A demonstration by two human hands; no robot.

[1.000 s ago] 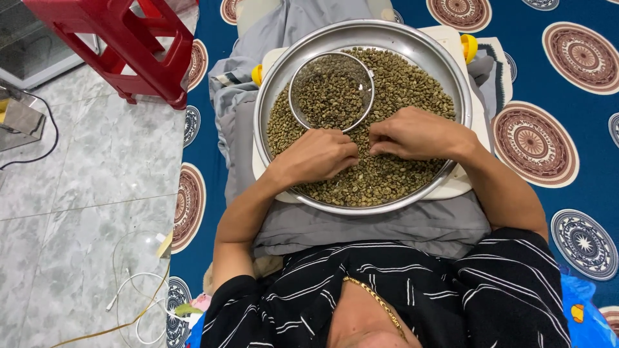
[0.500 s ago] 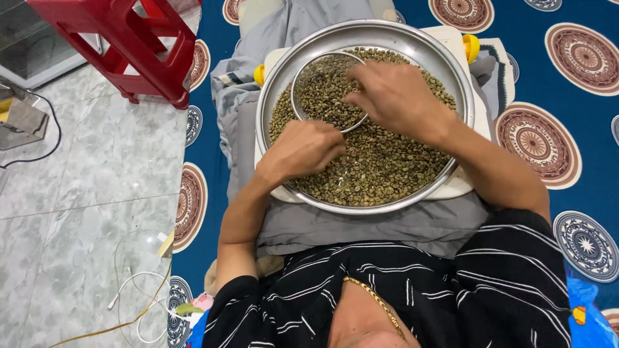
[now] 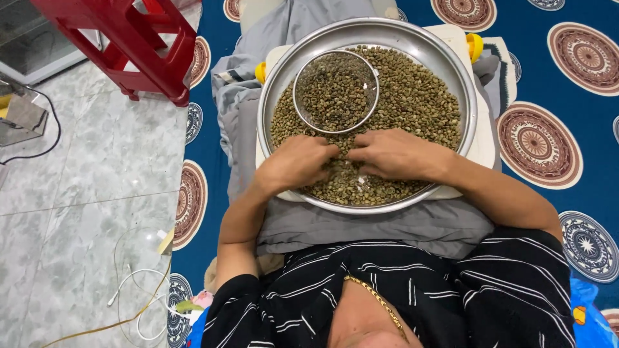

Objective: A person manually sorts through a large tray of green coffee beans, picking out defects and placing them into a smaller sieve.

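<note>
Green beans [image 3: 412,103] fill one big round metal pan [image 3: 465,90] on the person's lap. Both hands are down in the beans at the near side of the pan, fingertips almost meeting.

Change since half a second ago: the right hand [image 3: 393,154] was up over the small mesh sieve [image 3: 335,91]; it is now back beside the left hand [image 3: 300,161], so the sieve sits clear just beyond both hands. It reads as one drop into the sieve finished, with picking resumed in the main pile.

Hand state: both are loosely curled, palms down, fingers pressed into the beans. Can't tell whether either has a bean pinched; the fingertips are buried.

Counts:
- pans: one
- sieves: one, lying inside the pan, holding its own heap of beans
- hands: two, same person
- beans: too many to count

Outward: a white tray [image 3: 483,138] under the pan, grey cloth [image 3: 387,225] under that. Red stool [image 3: 129,45] far out past the left hand; white cable [image 3: 138,290] on the tiled floor [image 3: 77,193]; blue patterned mat [image 3: 567,96] beyond the right hand.
</note>
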